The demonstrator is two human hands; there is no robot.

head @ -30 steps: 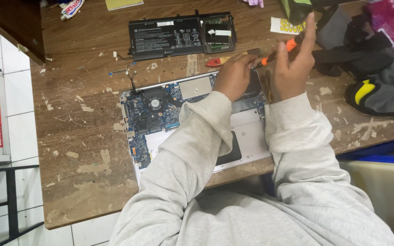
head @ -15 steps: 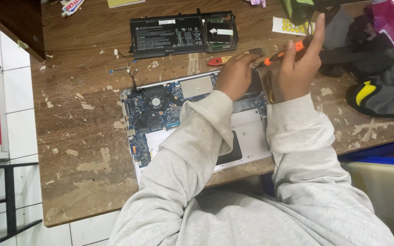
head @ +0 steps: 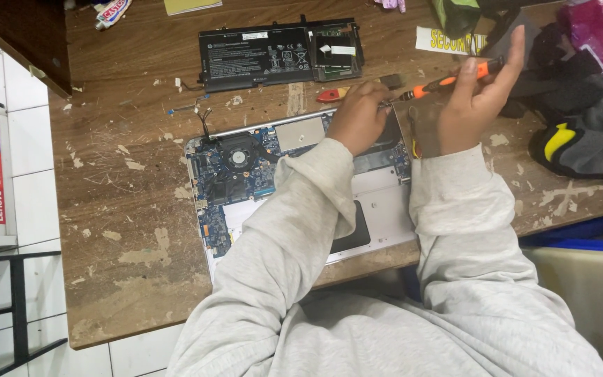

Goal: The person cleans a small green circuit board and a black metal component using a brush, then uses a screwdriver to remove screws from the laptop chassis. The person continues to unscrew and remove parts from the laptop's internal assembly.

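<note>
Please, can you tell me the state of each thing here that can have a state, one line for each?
Laptop: lying open, cover off, board and fan exposed.
Battery: taken out, lying flat on the table beyond the laptop.
Screwdriver: held in the right hand, tip toward the left hand.
Left hand: fingers at the tip, over the laptop.
Red tool: lying unused.

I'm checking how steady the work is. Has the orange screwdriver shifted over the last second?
Barely. The orange screwdriver, held in the right hand, sits at nearly the same spot relative to the black battery on the table; its handle end is only slightly raised.
</note>
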